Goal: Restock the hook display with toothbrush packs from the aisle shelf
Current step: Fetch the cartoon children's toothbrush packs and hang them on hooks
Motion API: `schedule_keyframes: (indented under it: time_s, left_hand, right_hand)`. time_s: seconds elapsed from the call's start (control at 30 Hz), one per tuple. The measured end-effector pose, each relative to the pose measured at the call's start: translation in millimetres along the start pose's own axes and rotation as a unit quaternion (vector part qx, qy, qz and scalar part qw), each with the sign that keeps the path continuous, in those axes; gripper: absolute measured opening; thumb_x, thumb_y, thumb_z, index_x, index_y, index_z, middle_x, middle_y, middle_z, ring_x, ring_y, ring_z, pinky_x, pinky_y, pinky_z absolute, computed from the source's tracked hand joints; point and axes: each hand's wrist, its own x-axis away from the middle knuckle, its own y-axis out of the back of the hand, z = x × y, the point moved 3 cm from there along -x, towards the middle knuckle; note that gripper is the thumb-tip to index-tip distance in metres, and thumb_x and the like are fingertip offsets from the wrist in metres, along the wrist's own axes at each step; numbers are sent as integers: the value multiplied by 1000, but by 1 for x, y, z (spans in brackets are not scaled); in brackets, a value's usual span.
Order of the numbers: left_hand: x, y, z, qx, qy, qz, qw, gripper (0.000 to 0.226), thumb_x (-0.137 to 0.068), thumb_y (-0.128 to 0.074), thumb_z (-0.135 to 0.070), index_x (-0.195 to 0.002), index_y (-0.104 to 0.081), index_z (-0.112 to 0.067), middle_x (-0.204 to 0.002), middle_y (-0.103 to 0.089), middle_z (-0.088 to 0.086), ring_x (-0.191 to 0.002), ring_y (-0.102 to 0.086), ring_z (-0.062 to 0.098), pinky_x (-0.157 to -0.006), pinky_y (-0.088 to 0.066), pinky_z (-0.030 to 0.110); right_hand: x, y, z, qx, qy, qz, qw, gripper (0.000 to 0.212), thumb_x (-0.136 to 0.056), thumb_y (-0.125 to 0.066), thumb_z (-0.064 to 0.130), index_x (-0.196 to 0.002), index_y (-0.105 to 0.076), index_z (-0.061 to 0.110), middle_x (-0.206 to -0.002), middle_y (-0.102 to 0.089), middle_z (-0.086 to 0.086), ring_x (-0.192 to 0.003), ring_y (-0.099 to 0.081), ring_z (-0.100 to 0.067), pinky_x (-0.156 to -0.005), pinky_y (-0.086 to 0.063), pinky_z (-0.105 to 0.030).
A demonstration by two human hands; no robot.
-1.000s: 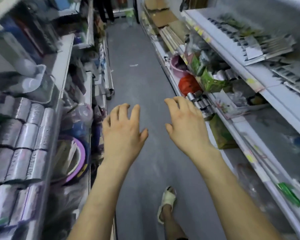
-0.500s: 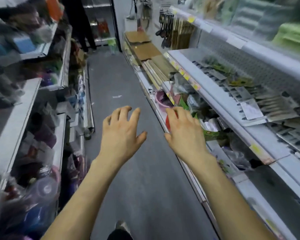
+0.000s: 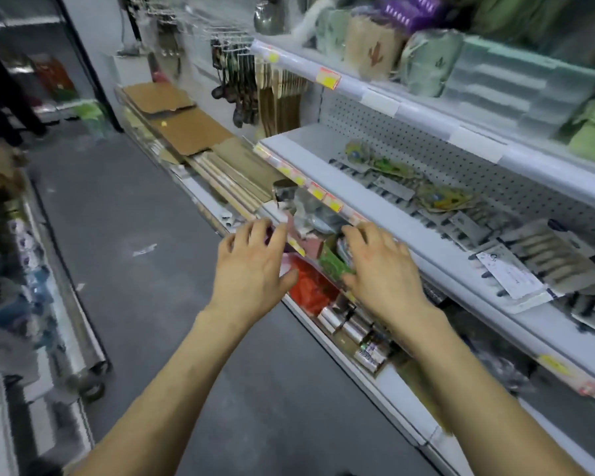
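Observation:
Flat toothbrush packs [image 3: 543,255] lie in overlapping rows on the white aisle shelf [image 3: 409,235] to my right, in front of a pegboard back wall [image 3: 461,166]. My left hand [image 3: 251,266] and my right hand [image 3: 382,269] are held out in front of me, palms down, fingers spread and relaxed, holding nothing. Both hover over the front edge of the lower shelf, left of the packs. Metal hooks [image 3: 200,25] with hanging utensils show at the far end of the aisle.
Flattened cardboard [image 3: 182,121] lies on the low shelf ahead. Red and green goods [image 3: 310,286] and silver rolls [image 3: 344,324] fill the shelf under my hands. Folded towels [image 3: 368,49] sit on the top shelf. Grey aisle floor [image 3: 134,252] runs forward; a person's legs [image 3: 0,97] stand far left.
My view has swung up and to the right toward the shelf with the packs. Both hands stay spread and now hover over the lower shelf's edge instead of the aisle floor.

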Motion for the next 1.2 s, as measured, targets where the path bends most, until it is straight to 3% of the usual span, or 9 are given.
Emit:
schedule_keyframes:
  time_s: [0.2,0.5,0.83,1.13,1.2]
  left_hand:
    - [-109,-40,20,9,-79,12,997,70,-84,-61,-53,-147,-47,-24,-147,-50,8,-135,-48,34,-99,-48,53]
    - [-255,-127,24,28,-175,5,984,73,-86,-62,-58,-147,-45,-23,-147,-50,7,-133,-49,33,-99,-50,54]
    - [-387,-267,17,95,-219,29,971,65,-94,-59,-53,-148,-45,-18,-149,-48,9,-133,-48,34,-101,-47,53]
    - [-517,-353,-1,96,-247,10,964,60,-98,-53,-57,-142,-50,-15,-141,-53,15,-129,-49,38,-101,-45,53]
    - [-545,-368,-8,109,-239,5,965,63,-98,-53,-56,-146,-49,-16,-143,-53,15,-128,-50,40,-101,-45,53]
  right_hand:
    - [-82,-31,-7,-11,-80,-3,997,67,-84,-74,31,-144,-46,18,-138,-51,-9,-126,-52,-33,-95,-47,-48]
    - [-187,-100,-61,-37,-165,-55,984,61,-95,-64,50,-144,-47,17,-138,-53,-10,-125,-53,-35,-92,-49,-47]
    - [-273,-193,-125,-22,-256,-23,966,59,-100,-59,49,-145,-46,13,-138,-52,-14,-125,-52,-36,-96,-49,-48]
    - [-347,-258,-187,-28,-383,-18,923,50,-106,-51,47,-130,-57,4,-121,-63,-23,-109,-61,-44,-86,-50,-47]
    - [-361,-271,-202,-21,-396,-48,917,50,-104,-54,43,-134,-57,3,-125,-62,-25,-113,-60,-44,-88,-51,-47]
